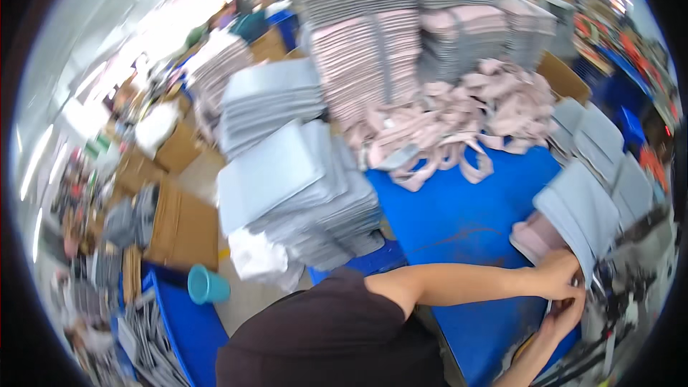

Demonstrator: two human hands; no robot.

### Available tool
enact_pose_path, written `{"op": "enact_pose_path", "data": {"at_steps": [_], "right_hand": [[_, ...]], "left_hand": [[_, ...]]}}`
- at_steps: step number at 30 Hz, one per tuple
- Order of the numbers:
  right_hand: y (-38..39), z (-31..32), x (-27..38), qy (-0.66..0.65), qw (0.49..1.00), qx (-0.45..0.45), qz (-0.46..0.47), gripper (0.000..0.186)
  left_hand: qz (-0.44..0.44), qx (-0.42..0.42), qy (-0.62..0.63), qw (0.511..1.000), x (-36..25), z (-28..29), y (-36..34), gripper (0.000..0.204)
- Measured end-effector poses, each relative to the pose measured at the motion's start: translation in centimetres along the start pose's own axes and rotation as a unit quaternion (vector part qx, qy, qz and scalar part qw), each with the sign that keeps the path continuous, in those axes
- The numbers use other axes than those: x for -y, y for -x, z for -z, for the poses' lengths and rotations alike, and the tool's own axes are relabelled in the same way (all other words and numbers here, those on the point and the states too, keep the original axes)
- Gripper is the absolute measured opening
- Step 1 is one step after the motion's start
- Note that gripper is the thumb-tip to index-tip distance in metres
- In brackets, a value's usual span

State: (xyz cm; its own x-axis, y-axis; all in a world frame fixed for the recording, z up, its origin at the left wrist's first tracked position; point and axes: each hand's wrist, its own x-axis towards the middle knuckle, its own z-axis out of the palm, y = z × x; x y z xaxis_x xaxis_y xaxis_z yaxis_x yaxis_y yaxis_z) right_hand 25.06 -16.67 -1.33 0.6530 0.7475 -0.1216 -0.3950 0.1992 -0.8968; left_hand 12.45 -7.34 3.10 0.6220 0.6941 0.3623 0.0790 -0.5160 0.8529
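My left hand [555,276] reaches to the right edge of the blue tabletop [462,204], just beneath a light grey fabric piece [573,208] with pink material [536,233] showing under it. Its fingers are bent down and closed, though what they grip is unclear. My right hand [562,315] is close below the left, fingers closed around something small that is mostly hidden. Dark metal machinery [623,301] lies just beyond both hands. More grey pieces [598,140] overlap behind the one at my hands.
Tall bundled pink and grey stacks [365,64] rise behind a heap of pink straps [444,118]. Grey piles [272,179] stand left of the tabletop. Cardboard boxes [183,226], a teal bucket [208,287] and a blue bin [179,344] are farther left.
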Motion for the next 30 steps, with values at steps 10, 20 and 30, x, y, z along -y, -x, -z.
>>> {"op": "enact_pose_path", "data": {"at_steps": [10, 20, 30], "right_hand": [[-1.2, 0.9, -0.9, -0.012, 0.997, -0.075, -0.010, 0.016], [1.8, -4.6, 1.0, -0.058, 0.992, -0.064, -0.088, 0.032], [1.9, -4.5, 1.4, -0.014, 0.997, -0.067, -0.036, 0.017]], "left_hand": [[0.303, 0.159, 0.631, 0.696, 7.1, 0.0, -6.3, 0.014], [0.132, -0.077, 0.308, 0.939, 10.7, 2.2, -0.3, 0.042], [-0.279, 0.289, -0.295, 0.867, -1.5, 8.8, 0.9, 0.022]]}}
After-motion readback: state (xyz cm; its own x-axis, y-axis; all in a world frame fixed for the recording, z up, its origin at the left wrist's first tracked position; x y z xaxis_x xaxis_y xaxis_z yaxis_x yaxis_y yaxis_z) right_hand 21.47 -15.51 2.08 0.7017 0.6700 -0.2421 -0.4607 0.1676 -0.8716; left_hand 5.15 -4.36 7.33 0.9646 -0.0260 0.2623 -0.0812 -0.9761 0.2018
